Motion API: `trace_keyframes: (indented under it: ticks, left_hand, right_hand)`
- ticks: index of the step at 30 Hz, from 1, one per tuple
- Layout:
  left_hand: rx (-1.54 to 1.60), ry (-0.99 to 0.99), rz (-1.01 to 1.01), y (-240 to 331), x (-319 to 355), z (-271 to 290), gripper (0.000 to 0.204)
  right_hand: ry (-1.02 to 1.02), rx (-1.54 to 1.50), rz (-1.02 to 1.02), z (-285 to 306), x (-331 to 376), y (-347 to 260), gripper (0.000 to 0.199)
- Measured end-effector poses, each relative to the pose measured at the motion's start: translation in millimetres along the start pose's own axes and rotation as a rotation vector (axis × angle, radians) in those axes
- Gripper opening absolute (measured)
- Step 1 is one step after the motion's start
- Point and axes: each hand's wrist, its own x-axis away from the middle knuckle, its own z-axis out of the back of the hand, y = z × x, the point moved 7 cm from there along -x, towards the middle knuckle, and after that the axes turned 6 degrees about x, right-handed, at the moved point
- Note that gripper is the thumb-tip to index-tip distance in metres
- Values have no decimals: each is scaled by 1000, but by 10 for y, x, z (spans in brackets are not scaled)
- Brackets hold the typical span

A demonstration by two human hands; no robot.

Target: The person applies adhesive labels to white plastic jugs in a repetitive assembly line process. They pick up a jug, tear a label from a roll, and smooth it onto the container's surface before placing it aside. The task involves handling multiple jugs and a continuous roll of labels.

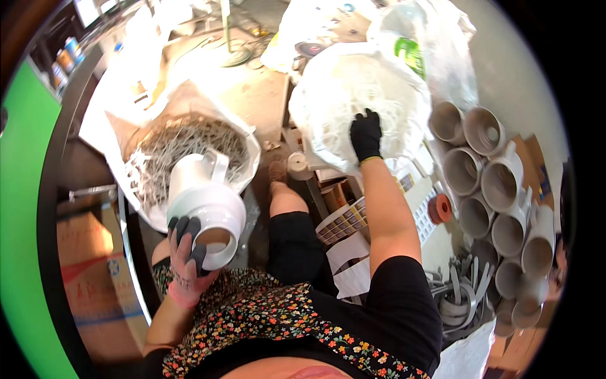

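Note:
My left hand (pixel 187 254), in a grey and pink glove with dark fingertips, is closed on a white plastic pipe fitting (pixel 205 201). The fitting is tilted over my lap, its wide round mouth toward me and a side branch at its far end. My right hand (pixel 366 134), in a black glove, reaches into a white sack (pixel 306 117) full of pale, translucent rings (pixel 385 104). Its fingers are slightly apart and bent down at the rings; no ring shows lifted in them.
An open sack (pixel 243 142) of thin grey-white plastic strips stands left. Stacked grey pipe fittings (pixel 476 218) line the right side, near a red-brown spool (pixel 440 208) and a bundle of grey curved parts (pixel 457 300). A cardboard box (pixel 95 278) lies at lower left; a plastic basket (pixel 344 222) is between.

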Motion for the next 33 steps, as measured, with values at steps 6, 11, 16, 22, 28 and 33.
trace_keyframes:
  ticks: [6,11,16,22,28,33]
  left_hand:
    - [115,92,264,-213,1,121,84]
    - [317,-144,446,-271,40,-71,93]
    - [650,-121,630,-182,385,-249,103]
    - [624,-258,590,17,444,-282,96]
    - [666,-338,466,230,402,-384,86]
    - [783,-334,320,323,235,-371,84]
  right_hand:
    - [262,-422,167,1220,156,-677,10]
    - [-185,-901,152,1915,923,-1574,15]
    - [-515,-1082,345,2625,1068,-2450,28]
    - [-816,-1263,714,2963,1344,-2724,21]
    - [-948,-907,789,2962,1697,-2616,17]
    - [-849,-900,943,3082,1855,-2463,19]
